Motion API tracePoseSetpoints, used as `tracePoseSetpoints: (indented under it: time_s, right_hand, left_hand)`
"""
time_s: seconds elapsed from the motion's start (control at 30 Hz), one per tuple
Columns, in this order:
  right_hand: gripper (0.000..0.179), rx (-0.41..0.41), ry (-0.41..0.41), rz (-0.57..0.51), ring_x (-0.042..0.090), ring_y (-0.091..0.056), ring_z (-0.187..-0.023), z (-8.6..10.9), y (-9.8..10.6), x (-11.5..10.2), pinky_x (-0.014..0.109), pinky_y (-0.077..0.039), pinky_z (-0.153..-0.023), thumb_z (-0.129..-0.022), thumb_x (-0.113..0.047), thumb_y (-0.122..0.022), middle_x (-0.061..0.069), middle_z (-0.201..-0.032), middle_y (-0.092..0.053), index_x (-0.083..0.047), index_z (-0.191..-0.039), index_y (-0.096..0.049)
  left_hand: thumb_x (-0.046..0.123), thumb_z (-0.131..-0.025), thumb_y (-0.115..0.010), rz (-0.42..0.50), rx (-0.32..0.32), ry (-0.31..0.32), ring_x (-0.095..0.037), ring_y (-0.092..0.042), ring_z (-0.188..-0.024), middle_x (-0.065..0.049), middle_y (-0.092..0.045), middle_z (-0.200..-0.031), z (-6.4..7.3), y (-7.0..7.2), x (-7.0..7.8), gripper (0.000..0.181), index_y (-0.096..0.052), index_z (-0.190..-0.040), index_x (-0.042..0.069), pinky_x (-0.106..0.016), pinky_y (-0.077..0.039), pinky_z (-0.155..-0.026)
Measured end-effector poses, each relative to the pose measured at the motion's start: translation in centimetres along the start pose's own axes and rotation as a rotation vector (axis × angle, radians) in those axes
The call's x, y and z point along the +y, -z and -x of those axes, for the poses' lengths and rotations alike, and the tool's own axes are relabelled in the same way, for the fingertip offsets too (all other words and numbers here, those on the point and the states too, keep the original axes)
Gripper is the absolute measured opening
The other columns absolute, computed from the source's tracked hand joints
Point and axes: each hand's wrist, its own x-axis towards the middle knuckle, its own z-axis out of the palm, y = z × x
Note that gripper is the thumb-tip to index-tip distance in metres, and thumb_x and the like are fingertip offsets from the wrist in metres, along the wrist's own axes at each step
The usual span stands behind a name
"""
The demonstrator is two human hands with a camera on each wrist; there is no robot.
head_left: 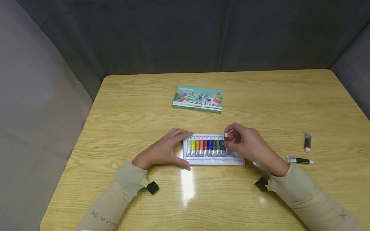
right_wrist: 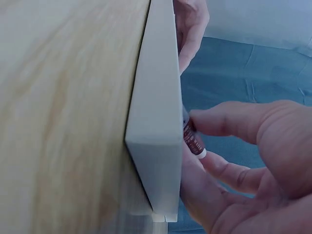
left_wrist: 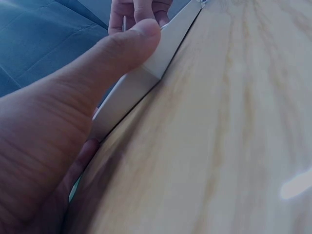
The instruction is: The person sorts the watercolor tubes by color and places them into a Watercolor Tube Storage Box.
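Observation:
A white plastic tray (head_left: 214, 161) lies on the table with a row of small paint tubes (head_left: 205, 147) in several colours. My left hand (head_left: 166, 149) holds the tray's left end, thumb at the near edge and fingers at the far edge. In the left wrist view, that thumb (left_wrist: 131, 46) lies against the tray's side wall. Over the right part of the row, my right hand (head_left: 250, 144) pinches a reddish-brown paint tube (right_wrist: 193, 140) with a white cap. Part of the tray's right end is hidden under this hand.
A brown paint tube (head_left: 307, 142) and a dark paint tube (head_left: 300, 160) lie on the table to the right. Behind the tray is a green illustrated paint box (head_left: 198, 99). Dark curtain (head_left: 162, 38) stands beyond the table's far edge.

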Motion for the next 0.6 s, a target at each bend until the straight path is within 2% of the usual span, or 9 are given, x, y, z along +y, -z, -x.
tracePoseSetpoints:
  time_s: [0.3,0.6]
  right_hand:
    - [0.029,0.033,0.014,0.097,0.016,-0.059,-0.079,0.18,-0.46,-0.14,0.025,-0.047,-0.065,-0.089,-0.017,-0.081,0.007,-0.094,-0.069,-0.006,-0.114,-0.07]
    - [0.03,0.026,0.006,0.117,0.013,-0.056,-0.074,0.35,-0.85,-0.26,0.023,-0.044,-0.061,-0.089,-0.02,-0.082,0.004,-0.09,-0.068,-0.005,-0.113,-0.072]
  left_hand:
    - [0.067,-0.066,-0.09,-0.009,-0.006,-0.006,-0.014,-0.039,-0.147,0.008,-0.043,-0.159,-0.12,0.09,0.08,0.115,-0.039,-0.16,0.026,-0.045,-0.041,-0.122]
    - [0.068,-0.066,-0.089,-0.001,-0.009,0.005,-0.016,-0.037,-0.15,0.008,-0.04,-0.161,0.04,0.06,0.01,0.115,-0.039,-0.161,0.027,-0.046,-0.039,-0.123]
